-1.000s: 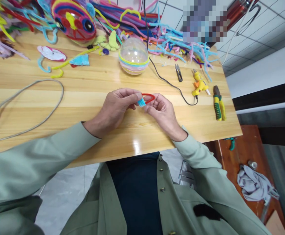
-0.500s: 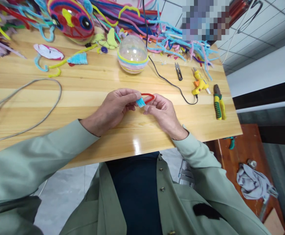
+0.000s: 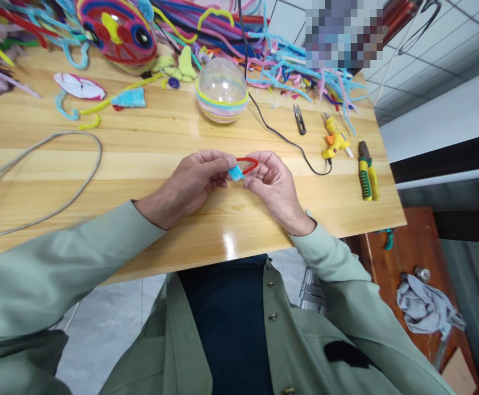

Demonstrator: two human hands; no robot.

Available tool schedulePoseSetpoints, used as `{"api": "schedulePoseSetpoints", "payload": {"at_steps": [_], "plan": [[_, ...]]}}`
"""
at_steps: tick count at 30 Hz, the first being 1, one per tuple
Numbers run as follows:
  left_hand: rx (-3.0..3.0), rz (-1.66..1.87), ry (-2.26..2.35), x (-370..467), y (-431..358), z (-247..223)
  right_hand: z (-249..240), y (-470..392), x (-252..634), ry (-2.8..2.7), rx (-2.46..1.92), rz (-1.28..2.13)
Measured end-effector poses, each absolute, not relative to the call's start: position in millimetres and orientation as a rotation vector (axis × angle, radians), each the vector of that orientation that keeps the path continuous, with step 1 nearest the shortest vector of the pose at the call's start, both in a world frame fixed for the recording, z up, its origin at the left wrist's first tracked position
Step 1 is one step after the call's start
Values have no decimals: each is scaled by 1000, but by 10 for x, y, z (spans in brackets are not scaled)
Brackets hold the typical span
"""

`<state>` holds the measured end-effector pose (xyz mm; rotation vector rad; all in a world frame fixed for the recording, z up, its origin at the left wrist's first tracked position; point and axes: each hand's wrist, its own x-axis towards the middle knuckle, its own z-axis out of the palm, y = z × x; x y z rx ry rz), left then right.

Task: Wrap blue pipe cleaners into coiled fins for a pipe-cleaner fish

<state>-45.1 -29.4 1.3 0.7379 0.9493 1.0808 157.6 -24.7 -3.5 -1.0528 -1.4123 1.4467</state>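
Observation:
Between thumb and fingers my left hand [image 3: 200, 178] pinches a small light-blue fuzzy piece [image 3: 235, 173] near the middle of the table. A red pipe cleaner [image 3: 252, 160] curves from that piece in a loop towards the right. My right hand [image 3: 272, 186] is at the loop's right side, its index finger bent behind the red bend and its thumb near the blue piece's lower corner. Beyond both hands stands a clear ball [image 3: 223, 90] with yellow, blue and pink bands round its lower half.
Pipe cleaners [image 3: 280, 63] lie heaped along the back, beside a red decorated ball [image 3: 118, 35]. To the right are small snips [image 3: 299, 119], a yellow glue gun [image 3: 335, 141] with its cord, and pliers [image 3: 368, 173]. A grey cable [image 3: 50, 140] loops at the left.
My right fingers have shifted slightly, with the thumb a little farther from the blue piece. The red loop shows somewhat more open. My left hand keeps its pinch.

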Motion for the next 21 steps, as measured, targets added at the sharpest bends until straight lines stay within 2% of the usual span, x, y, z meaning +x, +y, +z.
{"api": "schedulePoseSetpoints", "payload": {"at_steps": [21], "plan": [[665,1056,844,-461,-287,16,4,-253,1576,-1495,-1001,1361]]}}
